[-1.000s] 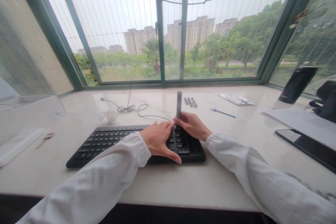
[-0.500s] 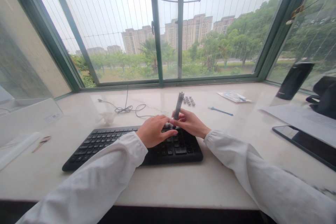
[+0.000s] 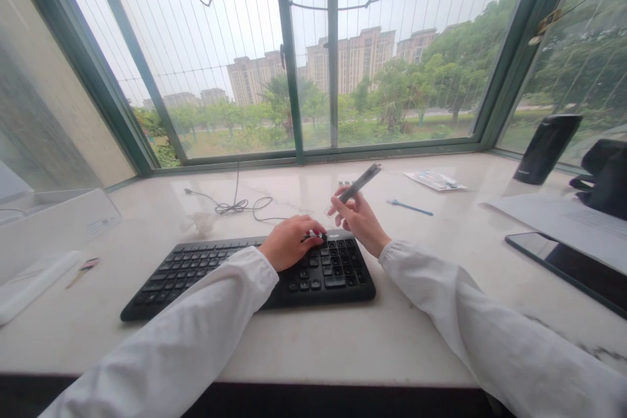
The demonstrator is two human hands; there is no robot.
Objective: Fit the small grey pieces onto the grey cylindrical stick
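A black keyboard [image 3: 323, 295] lies angled on the white counter. Over its upper right part, my left hand [image 3: 288, 243] is closed, thumb and fingers pinching a small black keycap [image 3: 324, 237]. Just above the keyboard's back right corner, my right hand [image 3: 363, 221] is closed around a dark grey stick-shaped keycap puller [image 3: 361, 183]. Its blunt end points up to the right, and a thin wire-like end sticks out low by the fingers. Several loose keycaps [image 3: 345, 183] lie behind the right hand, partly hidden by it and the tool.
A coiled cable [image 3: 235, 206] lies behind the keyboard. To the right are a blue stick [image 3: 411, 208], a small packet [image 3: 435, 180], a phone [image 3: 563, 264], paper [image 3: 543, 222] and a black cylinder [image 3: 547, 150]. An open white box [image 3: 59, 219] and a small brush [image 3: 83, 272] are on the left.
My right hand has lifted away from the keys, and the puller has swung from nearly upright to slanting right. My left hand stays over the keyboard, now pinching the small keycap.
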